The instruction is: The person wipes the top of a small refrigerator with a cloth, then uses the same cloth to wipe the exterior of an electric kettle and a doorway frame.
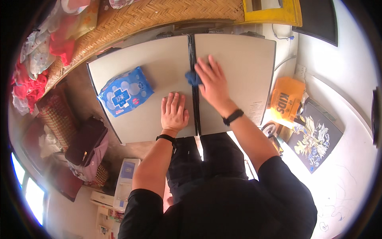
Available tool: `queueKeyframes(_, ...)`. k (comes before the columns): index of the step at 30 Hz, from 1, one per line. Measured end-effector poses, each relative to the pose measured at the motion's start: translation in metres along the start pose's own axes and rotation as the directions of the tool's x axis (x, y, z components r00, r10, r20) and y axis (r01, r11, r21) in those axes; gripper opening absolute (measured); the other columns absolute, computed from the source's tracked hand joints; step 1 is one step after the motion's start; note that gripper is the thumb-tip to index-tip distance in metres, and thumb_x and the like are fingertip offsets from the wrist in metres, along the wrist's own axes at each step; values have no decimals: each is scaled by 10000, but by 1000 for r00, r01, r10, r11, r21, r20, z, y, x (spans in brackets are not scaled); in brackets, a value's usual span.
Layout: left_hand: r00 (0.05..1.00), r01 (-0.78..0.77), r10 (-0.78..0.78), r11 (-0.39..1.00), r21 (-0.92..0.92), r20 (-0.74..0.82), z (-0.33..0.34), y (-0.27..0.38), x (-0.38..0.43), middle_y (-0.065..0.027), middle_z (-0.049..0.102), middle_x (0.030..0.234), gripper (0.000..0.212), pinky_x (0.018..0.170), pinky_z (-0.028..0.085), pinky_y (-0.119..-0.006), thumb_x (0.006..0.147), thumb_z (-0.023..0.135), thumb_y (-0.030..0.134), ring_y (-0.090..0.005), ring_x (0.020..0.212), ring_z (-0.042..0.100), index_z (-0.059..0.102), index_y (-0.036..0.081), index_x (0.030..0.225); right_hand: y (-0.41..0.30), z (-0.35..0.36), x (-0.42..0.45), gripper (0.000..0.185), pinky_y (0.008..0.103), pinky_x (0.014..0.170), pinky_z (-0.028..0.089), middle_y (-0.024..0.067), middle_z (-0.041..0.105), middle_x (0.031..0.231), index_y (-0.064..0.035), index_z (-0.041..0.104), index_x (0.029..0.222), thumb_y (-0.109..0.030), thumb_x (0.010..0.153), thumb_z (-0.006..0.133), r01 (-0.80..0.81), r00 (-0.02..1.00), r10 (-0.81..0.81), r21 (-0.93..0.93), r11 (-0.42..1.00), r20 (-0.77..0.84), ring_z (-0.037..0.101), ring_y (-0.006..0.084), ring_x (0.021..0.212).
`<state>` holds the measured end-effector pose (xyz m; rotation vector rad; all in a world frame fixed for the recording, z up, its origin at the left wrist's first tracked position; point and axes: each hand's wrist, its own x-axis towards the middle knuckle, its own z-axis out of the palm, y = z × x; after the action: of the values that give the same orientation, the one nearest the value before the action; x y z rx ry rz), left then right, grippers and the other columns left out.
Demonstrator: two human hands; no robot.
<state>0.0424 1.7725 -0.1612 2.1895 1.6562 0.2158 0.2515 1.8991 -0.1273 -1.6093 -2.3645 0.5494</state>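
A beige folding table with dark edging (pixel 238 59) lies before me, a dark seam running down its middle. My right hand (pixel 213 82) presses a dark blue cloth (pixel 192 78) against the tabletop at the seam, palm down, the cloth partly hidden under the fingers. Flat on the left panel rests my left hand (pixel 174 112), with nothing in it and its fingers slightly apart. A blue soft plastic pack (pixel 125 92) lies on the same panel, up and to the left of that hand. Each wrist wears a black band.
Beyond the table's far edge runs a woven bamboo mat (pixel 167 12). An orange bag (pixel 288 97) and a dark floral board (pixel 313 134) are at the right. At the left stand a pink and black bag (pixel 89 149) and a patterned woven bundle (pixel 58 119).
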Motion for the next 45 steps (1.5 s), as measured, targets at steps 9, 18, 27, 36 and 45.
queueKeyframes(9,1000,-3,3,1000,-27,6,-3,-1,0,-140,473,1523,612,1213,290,-577,875,594,274,-358,1469,388,540,91,1457,117,-40,131,357,448,924,529,108,698,1123,-76,706,1168,-225,856,792,-146,989,146,9,989,2,656,359,1071)
queueKeyframes(18,1000,-7,5,999,-45,-30,-1,-2,1,-131,481,1519,606,1208,309,-568,870,602,262,-342,1469,394,545,97,1451,128,-52,157,429,406,899,533,155,723,1102,-23,722,1153,-348,880,784,-215,955,161,209,954,248,676,361,1024)
queueKeyframes(27,999,-8,5,998,-57,-53,-3,-4,4,-119,512,1500,595,1188,347,-554,853,611,243,-327,1446,439,571,107,1430,130,-71,171,455,413,866,534,143,716,1043,-40,739,1105,-413,853,811,-257,950,213,181,949,230,685,331,966)
queueKeyframes(36,998,-6,2,998,-64,-67,-6,-2,4,-104,530,1488,571,1193,355,-539,853,597,241,-300,1447,443,583,115,1410,151,-55,155,537,383,867,534,137,721,1031,-36,711,1157,-453,839,825,-152,966,106,188,970,236,682,315,949)
queueKeyframes(45,997,3,-8,998,-69,-77,-8,-3,4,-88,530,1494,570,1205,348,-514,846,606,238,-284,1442,451,587,123,1403,-2,16,226,485,431,820,538,131,738,1023,-85,711,1121,-470,841,802,126,988,-142,195,973,68,695,349,990)
